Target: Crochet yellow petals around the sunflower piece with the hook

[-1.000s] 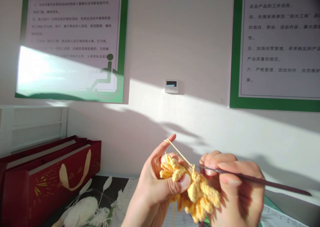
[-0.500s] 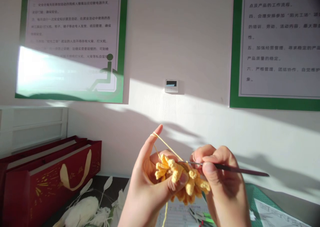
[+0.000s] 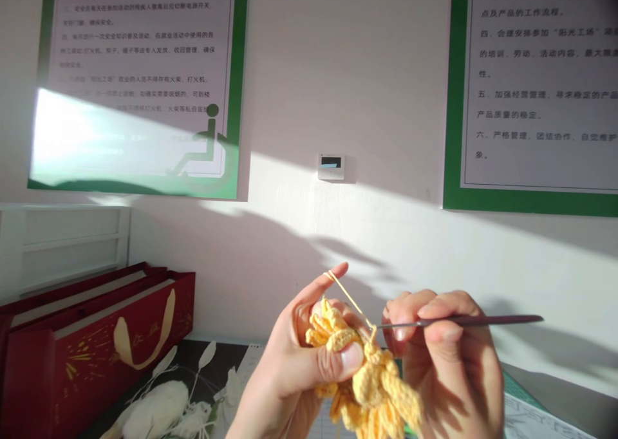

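Observation:
My left hand (image 3: 304, 355) pinches a yellow crocheted flower piece (image 3: 374, 387), its thumb pressed on the front and its index finger raised. Yellow yarn (image 3: 350, 297) loops round that fingertip and runs taut down to the work. In my right hand (image 3: 449, 349) is a crochet hook (image 3: 487, 320) with a dark handle, held between thumb and fingers and lying nearly level. The hook's metal tip meets a yarn loop at the flower's upper edge. Curled petals hang below my left thumb. Part of the flower is hidden behind that thumb.
Red gift bags (image 3: 111, 349) stand on the dark table at left, beside white yarn (image 3: 159, 407) and white leaf-shaped pieces (image 3: 206, 355). Printed paper (image 3: 318, 426) lies beneath my hands, a green mat (image 3: 519, 397) at right. Behind is a wall with a small thermostat (image 3: 331, 167).
The crochet hook has drawn back to the right and now pulls a loop at the edge. My left index finger has tilted right and lower, and the flower has turned and dropped.

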Available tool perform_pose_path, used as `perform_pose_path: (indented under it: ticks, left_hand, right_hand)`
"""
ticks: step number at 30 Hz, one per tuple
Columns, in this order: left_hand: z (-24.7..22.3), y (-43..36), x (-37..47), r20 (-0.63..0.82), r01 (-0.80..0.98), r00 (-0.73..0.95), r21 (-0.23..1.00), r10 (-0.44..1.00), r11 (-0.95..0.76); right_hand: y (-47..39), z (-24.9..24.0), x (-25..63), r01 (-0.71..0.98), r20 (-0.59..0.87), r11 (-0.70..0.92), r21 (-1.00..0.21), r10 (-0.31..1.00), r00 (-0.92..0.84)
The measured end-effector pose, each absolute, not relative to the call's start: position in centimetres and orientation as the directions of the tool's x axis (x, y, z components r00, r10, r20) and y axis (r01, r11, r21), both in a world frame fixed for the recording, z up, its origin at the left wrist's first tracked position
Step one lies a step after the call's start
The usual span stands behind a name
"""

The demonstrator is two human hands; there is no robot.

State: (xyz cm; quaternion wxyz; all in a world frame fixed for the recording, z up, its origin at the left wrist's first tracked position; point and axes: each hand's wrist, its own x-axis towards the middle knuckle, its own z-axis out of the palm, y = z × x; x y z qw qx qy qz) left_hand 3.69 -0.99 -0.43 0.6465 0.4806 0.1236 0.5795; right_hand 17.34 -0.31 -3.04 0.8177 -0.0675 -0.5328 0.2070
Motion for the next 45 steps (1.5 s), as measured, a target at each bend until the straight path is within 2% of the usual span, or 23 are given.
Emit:
perform_pose_path:
  ticks: [6, 8, 10, 12, 14, 16, 17, 18, 19, 20, 21, 22, 24, 26, 29, 32, 35, 37, 38, 40, 42, 43, 45]
  left_hand:
    - [-0.3, -0.9, 3.1, 0.412, -0.635, 0.376, 0.767, 0.830, -0.093]
    - [-0.3, -0.7, 3.1, 0.423, -0.616, 0.333, 0.774, 0.843, -0.146]
    - [-0.3, -0.8, 3.2, 0.459, -0.588, 0.255, 0.772, 0.851, -0.240]
    - [-0.3, -1.2, 3.5, 0.494, -0.565, 0.174, 0.759, 0.852, -0.324]
    - [-0.3, -1.8, 3.9, 0.510, -0.552, 0.099, 0.743, 0.855, -0.379]
    - [-0.2, -2.2, 4.2, 0.518, -0.547, 0.037, 0.726, 0.855, -0.416]
    - [-0.2, -2.2, 4.3, 0.506, -0.553, 0.034, 0.728, 0.862, -0.406]
    - [-0.2, -2.1, 4.2, 0.483, -0.566, 0.058, 0.737, 0.874, -0.370]
    - [-0.2, -1.9, 4.2, 0.452, -0.584, 0.103, 0.749, 0.886, -0.314]
    - [-0.2, -1.7, 4.1, 0.413, -0.602, 0.164, 0.761, 0.896, -0.240]
    - [-0.2, -1.4, 3.9, 0.383, -0.619, 0.227, 0.767, 0.895, -0.170]
    - [-0.2, -1.1, 3.8, 0.365, -0.632, 0.273, 0.766, 0.890, -0.121]
    - [-0.2, -0.8, 3.6, 0.372, -0.644, 0.329, 0.761, 0.868, -0.082]
    - [-0.2, -0.8, 3.4, 0.396, -0.641, 0.348, 0.762, 0.850, -0.093]
    - [-0.1, -0.9, 3.2, 0.395, -0.645, 0.379, 0.761, 0.837, -0.067]
    - [-0.1, -0.8, 2.9, 0.399, -0.655, 0.394, 0.753, 0.828, -0.052]
    - [-0.2, -0.8, 2.9, 0.445, -0.615, 0.293, 0.766, 0.846, -0.190]
    - [-0.2, -1.0, 3.1, 0.475, -0.578, 0.200, 0.763, 0.857, -0.288]
    - [-0.2, -1.2, 3.3, 0.485, -0.566, 0.164, 0.760, 0.859, -0.320]
    - [-0.2, -1.6, 3.6, 0.503, -0.552, 0.119, 0.750, 0.856, -0.364]
    - [-0.2, -1.9, 3.8, 0.514, -0.535, 0.084, 0.746, 0.854, -0.396]
    - [-0.2, -1.9, 3.9, 0.505, -0.530, 0.089, 0.753, 0.858, -0.389]
    - [-0.1, -1.7, 3.8, 0.455, -0.553, 0.166, 0.778, 0.875, -0.299]
  right_hand:
    - [-0.8, -2.8, 17.9, -0.497, 0.767, 0.753, -0.432, 0.596, 0.236]
    - [-0.7, -2.7, 17.8, -0.518, 0.755, 0.712, -0.473, 0.631, 0.177]
    - [-0.4, -2.7, 17.8, -0.472, 0.788, 0.741, -0.477, 0.599, 0.144]
    - [0.0, -2.8, 18.0, -0.296, 0.860, 0.859, -0.417, 0.479, 0.177]
    - [0.2, -3.0, 18.5, 0.054, 0.950, 0.968, -0.246, 0.230, 0.209]
    - [0.3, -3.2, 19.1, 0.424, 0.993, 0.906, -0.022, -0.028, 0.111]
    - [0.2, -3.3, 19.2, 0.535, 0.993, 0.841, 0.075, -0.110, 0.033]
    - [0.2, -3.3, 19.3, 0.591, 0.987, 0.794, 0.139, -0.156, -0.023]
    - [0.1, -3.4, 19.2, 0.599, 0.986, 0.787, 0.147, -0.166, -0.023]
    - [0.0, -3.4, 18.9, 0.563, 0.986, 0.815, 0.138, -0.166, -0.001]
    - [0.0, -3.4, 18.6, 0.497, 0.976, 0.862, 0.104, -0.183, 0.114]
    - [-0.1, -3.3, 18.2, 0.375, 0.950, 0.927, 0.023, -0.137, 0.280]
    - [-0.2, -3.2, 17.7, 0.048, 0.920, 0.984, -0.171, 0.142, 0.366]
    - [-0.3, -2.9, 17.6, -0.135, 0.891, 0.958, -0.251, 0.284, 0.356]
    - [-0.5, -2.5, 18.2, -0.325, 0.842, 0.883, -0.337, 0.438, 0.316]
    - [-0.5, -2.2, 18.3, -0.508, 0.779, 0.732, -0.454, 0.603, 0.172]
    - [-0.1, -2.3, 17.9, -0.572, 0.744, 0.629, -0.527, 0.667, 0.048]
    - [0.2, -2.6, 17.8, -0.474, 0.772, 0.710, -0.522, 0.629, 0.092]
    - [0.3, -2.7, 17.8, -0.354, 0.809, 0.796, -0.491, 0.567, 0.153]
    - [0.4, -3.0, 18.2, 0.018, 0.917, 0.941, -0.339, 0.326, 0.231]
    - [0.3, -3.2, 18.6, 0.358, 0.984, 0.923, -0.139, 0.088, 0.157]
    - [0.3, -3.3, 18.8, 0.441, 0.992, 0.895, -0.071, 0.019, 0.121]
    - [0.2, -3.3, 18.7, 0.465, 0.987, 0.885, -0.027, -0.049, 0.150]
